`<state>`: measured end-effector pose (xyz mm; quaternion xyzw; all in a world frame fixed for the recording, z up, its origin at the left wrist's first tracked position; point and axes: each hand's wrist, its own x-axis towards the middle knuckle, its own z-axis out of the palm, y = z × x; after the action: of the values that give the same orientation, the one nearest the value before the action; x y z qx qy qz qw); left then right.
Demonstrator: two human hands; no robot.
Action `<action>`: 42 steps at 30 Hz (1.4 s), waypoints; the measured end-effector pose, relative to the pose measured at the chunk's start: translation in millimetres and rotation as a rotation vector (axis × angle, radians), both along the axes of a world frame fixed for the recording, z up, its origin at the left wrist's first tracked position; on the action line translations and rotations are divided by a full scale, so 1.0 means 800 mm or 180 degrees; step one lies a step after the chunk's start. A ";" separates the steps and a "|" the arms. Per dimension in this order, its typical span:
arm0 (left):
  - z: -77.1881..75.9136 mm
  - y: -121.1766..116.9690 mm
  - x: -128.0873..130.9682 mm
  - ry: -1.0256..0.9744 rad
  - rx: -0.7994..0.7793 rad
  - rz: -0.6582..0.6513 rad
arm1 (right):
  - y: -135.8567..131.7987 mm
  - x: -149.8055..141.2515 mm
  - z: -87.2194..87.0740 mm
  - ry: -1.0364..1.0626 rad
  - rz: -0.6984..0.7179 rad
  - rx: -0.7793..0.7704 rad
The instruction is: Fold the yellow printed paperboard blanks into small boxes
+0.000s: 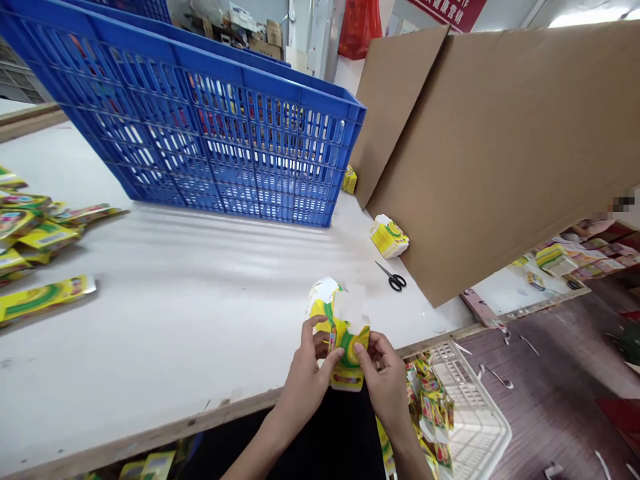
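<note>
Over the table's front edge, a yellow and green cardboard carton (351, 360) is between my hands, its white end flaps standing open at the top. My left hand (306, 373) pinches its left side with thumb and fingers. My right hand (389, 375) grips the right side, thumb on the printed front and fingers curled behind. Just behind the carton, a bunch of similar yellow cartons (320, 308) with white ends lies on the table, partly hidden by my left fingers. Black-handled scissors (397, 283) and a stack of flat yellow cartons (387, 239) lie farther right.
A blue plastic crate (240, 147) stands at the back of the white table (190, 300). A large brown cardboard box (500, 133) rises on the right. Yellow packets (45, 233) are heaped at left. A white basket (480, 407) of packets sits below the edge.
</note>
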<state>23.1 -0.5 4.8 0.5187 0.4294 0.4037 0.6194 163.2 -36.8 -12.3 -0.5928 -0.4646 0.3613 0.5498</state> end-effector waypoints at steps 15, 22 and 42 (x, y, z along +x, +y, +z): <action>0.028 -0.001 -0.022 -0.0549 -0.0380 -0.1241 | -0.010 0.027 0.011 0.0923 0.0822 -0.0059; 0.029 -0.003 -0.027 -0.0832 -0.0484 -0.1555 | -0.018 0.037 0.029 0.0233 0.1006 -0.0251; 0.016 -0.007 -0.015 0.0164 0.0051 -0.0860 | -0.013 0.044 0.031 -0.0284 0.0777 0.0334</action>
<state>11.0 -5.9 17.2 0.5869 0.3682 0.3066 0.6526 198.8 -46.9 12.3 -0.5177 -0.5755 0.3739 0.5108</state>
